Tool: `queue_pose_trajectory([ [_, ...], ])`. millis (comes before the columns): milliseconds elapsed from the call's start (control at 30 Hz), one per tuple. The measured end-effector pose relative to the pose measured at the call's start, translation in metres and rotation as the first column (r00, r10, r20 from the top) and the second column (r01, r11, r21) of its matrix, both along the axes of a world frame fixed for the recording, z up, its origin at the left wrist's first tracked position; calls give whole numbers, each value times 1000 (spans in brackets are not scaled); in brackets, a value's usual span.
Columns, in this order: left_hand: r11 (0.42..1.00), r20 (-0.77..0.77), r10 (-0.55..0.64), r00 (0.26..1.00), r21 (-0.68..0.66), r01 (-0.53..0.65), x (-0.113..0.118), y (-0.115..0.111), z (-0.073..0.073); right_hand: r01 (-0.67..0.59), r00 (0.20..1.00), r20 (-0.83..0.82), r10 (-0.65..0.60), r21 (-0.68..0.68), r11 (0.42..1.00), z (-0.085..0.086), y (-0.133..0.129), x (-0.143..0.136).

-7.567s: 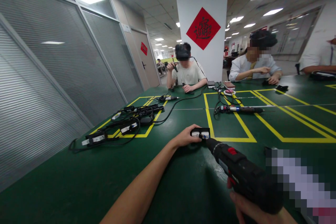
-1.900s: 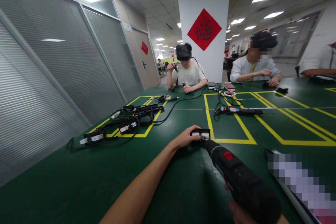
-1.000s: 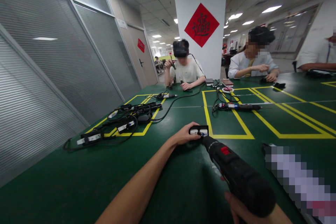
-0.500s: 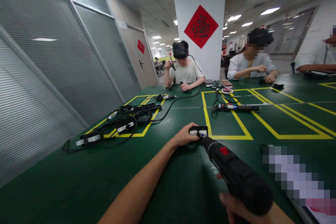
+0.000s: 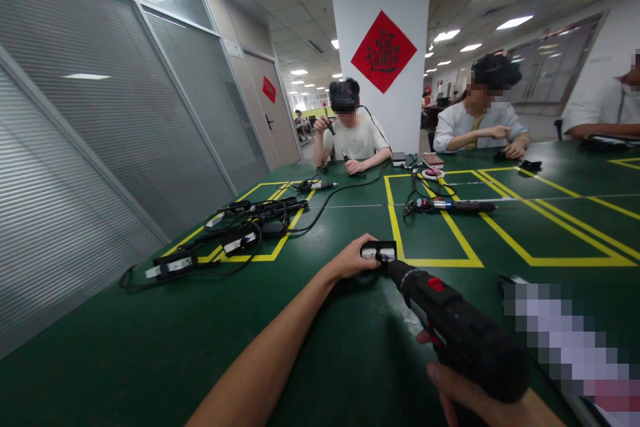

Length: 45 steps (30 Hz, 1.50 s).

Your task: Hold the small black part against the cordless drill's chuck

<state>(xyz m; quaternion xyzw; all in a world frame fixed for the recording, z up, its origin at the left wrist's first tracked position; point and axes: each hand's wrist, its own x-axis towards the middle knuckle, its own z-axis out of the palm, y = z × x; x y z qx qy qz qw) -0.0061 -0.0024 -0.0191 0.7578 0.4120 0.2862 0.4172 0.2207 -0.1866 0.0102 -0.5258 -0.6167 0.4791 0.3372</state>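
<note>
- I'm working mid-bench (image 5: 150, 347), with open green surface lying left and a yellow line (image 5: 435, 263) just beyond.
- My left hand (image 5: 353, 261) is pressing the small black part (image 5: 379, 251) down, fingers curled on it.
- My right hand (image 5: 480, 400) is gripping the drill (image 5: 457, 333), its long axis pointing away-left, tip meeting the part.

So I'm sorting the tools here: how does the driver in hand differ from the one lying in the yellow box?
The black power driver is thick, gripped by the right hand, its tip at the small black part that the left hand steadies. The slim corded driver lies flat, untouched, far thinner, with a cable attached. Both are mostly dark and point left.
</note>
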Motion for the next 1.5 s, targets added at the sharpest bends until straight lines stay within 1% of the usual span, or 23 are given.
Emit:
queue_pose_trajectory([
  [133,1000,-5,1,1000,19,-1,-1,0,0,-95,991,-106,82,-119,988,1,0,-1],
  [267,1000,3,-9,1000,8,8,-1,-1,0,-91,989,-130,70,-168,982,3,2,-3],
  [400,1000,2,1,1000,-1,-1,0,-1,1,-34,996,-83,21,-160,986,-1,-1,-6],
  [467,1000,4,5,1000,-9,-5,1,-1,1,-25,998,-55,17,-136,990,2,-3,-6],
  [533,1000,5,2,1000,-17,-2,1,0,1,-40,999,-12,39,-102,994,8,-5,-4],
  [600,1000,0,-2,1000,-16,2,1,0,2,-85,995,38,88,-77,993,15,-6,-2],
  [667,1000,-9,4,1000,-6,-4,1,0,2,-124,990,57,129,-85,989,20,-6,-1],
  [733,1000,-13,10,1000,3,-10,1,-1,3,-105,993,46,111,-102,989,20,-4,-2],
  [867,1000,-12,8,1000,-2,-8,1,-2,5,-40,999,3,40,-64,997,10,-2,-7],
  [1000,1000,-16,7,1000,-13,-8,1,-2,6,-52,998,-29,49,-85,995,4,-1,-8],
  [1133,1000,-1,1,1000,-19,-1,1,-3,7,-87,995,34,90,-88,992,5,-2,-5],
  [1233,1000,-6,4,1000,-21,-4,2,-3,7,-94,992,74,104,-131,987,5,-3,-4],
  [1300,1000,-11,13,1000,-14,-13,2,-3,7,-100,993,44,107,-136,986,5,-3,-4],
  [1400,1000,-13,13,1000,2,-13,2,-2,6,-137,990,-53,131,-125,983,7,-3,-4],
  [1500,1000,-12,4,1000,9,-4,1,-1,4,-130,990,-66,121,-152,980,10,-2,-4],
])
